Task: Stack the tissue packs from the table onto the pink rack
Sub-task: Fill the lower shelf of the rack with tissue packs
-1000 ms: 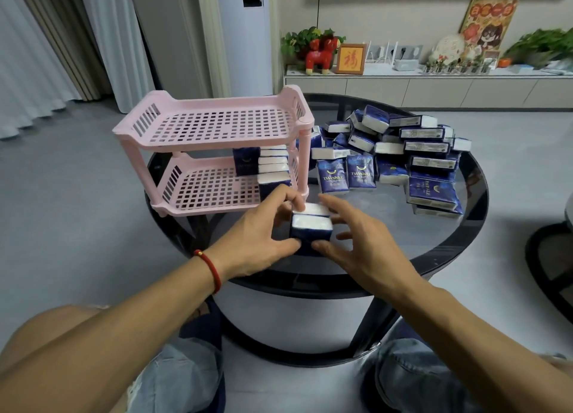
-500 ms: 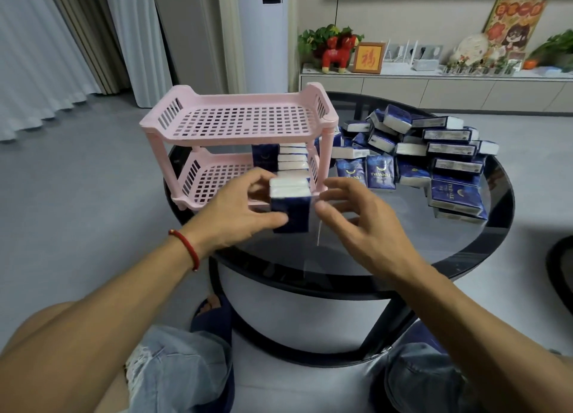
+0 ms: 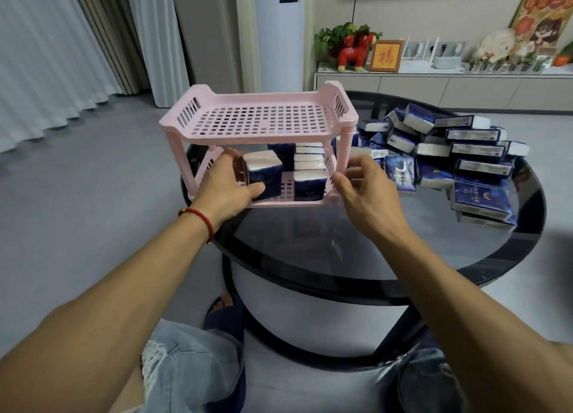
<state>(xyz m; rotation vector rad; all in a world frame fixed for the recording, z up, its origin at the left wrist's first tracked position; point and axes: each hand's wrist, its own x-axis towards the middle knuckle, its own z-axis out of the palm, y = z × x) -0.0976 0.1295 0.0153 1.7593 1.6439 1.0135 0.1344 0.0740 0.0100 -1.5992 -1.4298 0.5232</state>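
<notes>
The small stack of blue-and-white tissue packs (image 3: 262, 177), which half a second before was above the round black glass table (image 3: 356, 248), now stood inside the lower shelf of the pink plastic rack (image 3: 260, 119), left of the packs already placed there. The left hand (image 3: 224, 183) gripped it, thumb in front. The right hand (image 3: 364, 189) had let go and hung relaxed, holding nothing. Many packs still waited in the blue pile (image 3: 449, 155).
</notes>
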